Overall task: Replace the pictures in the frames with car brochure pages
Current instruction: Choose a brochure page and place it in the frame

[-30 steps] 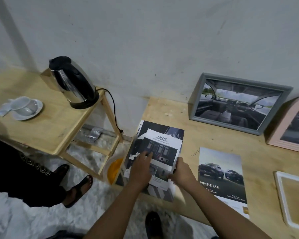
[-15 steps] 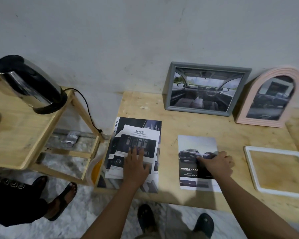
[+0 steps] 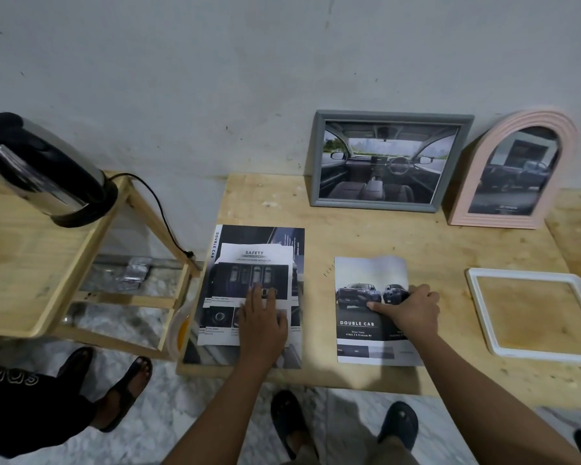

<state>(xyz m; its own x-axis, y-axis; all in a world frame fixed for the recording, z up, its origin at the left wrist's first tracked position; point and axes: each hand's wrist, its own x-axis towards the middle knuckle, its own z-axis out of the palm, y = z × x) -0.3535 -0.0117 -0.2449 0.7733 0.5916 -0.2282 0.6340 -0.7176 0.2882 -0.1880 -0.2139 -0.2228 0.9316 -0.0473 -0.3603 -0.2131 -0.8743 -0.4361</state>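
A stack of brochure pages (image 3: 249, 273) with a "SAFETY" sheet on top lies at the table's left end. My left hand (image 3: 262, 325) rests flat on it, fingers spread. A loose "DOUBLE CAB" page (image 3: 363, 303) showing two trucks lies to the right. My right hand (image 3: 408, 310) pinches its right edge, and the top of the page curls up. An empty white square frame (image 3: 477, 297) lies flat at the right. A grey frame (image 3: 316, 162) with a car-interior picture and a pink arched frame (image 3: 463, 203) with a truck picture lean on the wall.
The wooden table (image 3: 433, 243) stands against a grey wall. A lower wooden side table (image 3: 24, 263) at the left holds a steel kettle (image 3: 41, 169) with a cord. Another person's sandalled feet (image 3: 121, 391) stand at the bottom left. My own feet are below the table edge.
My right hand left the stack, moved right to the "DOUBLE CAB" page and pinched its edge. The view swung right, bringing the pink and white frames into sight. My left hand stays on the stack.
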